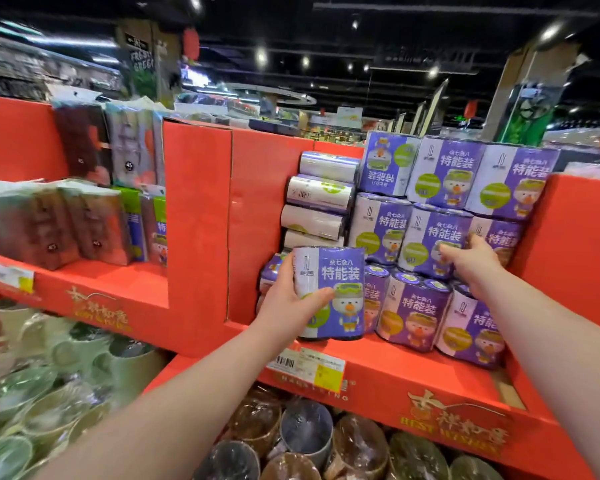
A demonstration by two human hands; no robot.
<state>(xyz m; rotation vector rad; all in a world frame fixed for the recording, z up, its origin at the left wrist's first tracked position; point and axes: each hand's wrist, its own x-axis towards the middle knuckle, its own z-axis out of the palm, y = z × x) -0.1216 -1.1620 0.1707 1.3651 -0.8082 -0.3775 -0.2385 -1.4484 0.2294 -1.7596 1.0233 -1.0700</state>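
My left hand [290, 299] grips a purple-and-white cylindrical pack [336, 289] with a cartoon duck, upright in front of the red shelf [388, 372]. My right hand [471, 263] reaches into the stack of identical packs [437, 237], thumb and fingers curled around one in the middle row. More such packs stand in the bottom row [413, 310] and top row [444, 171], and several rolls [316, 199] lie sideways at the stack's left.
A red cardboard divider [201, 216] separates this bay from a left shelf holding flat packets [49, 223]. Below lie wrapped baskets [305, 438] and pale green wrapped containers [42, 382]. A price tag [309, 367] hangs on the shelf lip. Store aisles stretch behind.
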